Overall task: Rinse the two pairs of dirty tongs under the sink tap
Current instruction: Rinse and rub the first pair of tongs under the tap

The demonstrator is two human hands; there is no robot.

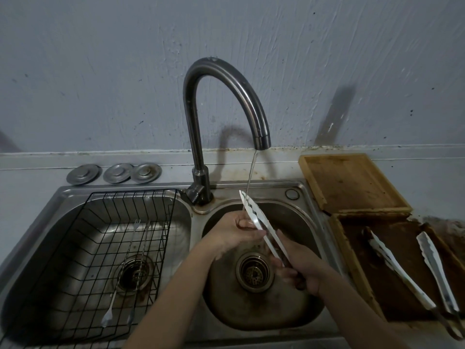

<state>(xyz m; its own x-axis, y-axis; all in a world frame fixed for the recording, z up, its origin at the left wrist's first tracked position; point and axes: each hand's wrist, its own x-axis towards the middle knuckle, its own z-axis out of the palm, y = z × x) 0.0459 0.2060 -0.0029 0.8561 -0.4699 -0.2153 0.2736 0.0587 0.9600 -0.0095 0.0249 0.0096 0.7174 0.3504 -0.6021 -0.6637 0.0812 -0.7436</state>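
Observation:
A thin stream of water runs from the curved tap (226, 96) onto a pair of metal tongs (254, 215) held over the right sink basin (297, 215). My right hand (299, 270) grips the tongs by the handle end, tips pointing up and left. My left hand (236, 233) touches the arms midway, fingers wrapped around them. The second pair of tongs (405, 273) lies spread apart on a wooden tray (352, 268) at the right.
A black wire rack (105, 248) with long forks sits in the left basin (50, 222). Three metal drain covers (114, 173) lie behind it. A second wooden tray (349, 182) lies upside-down at the back right. The drain strainer (254, 273) is under my hands.

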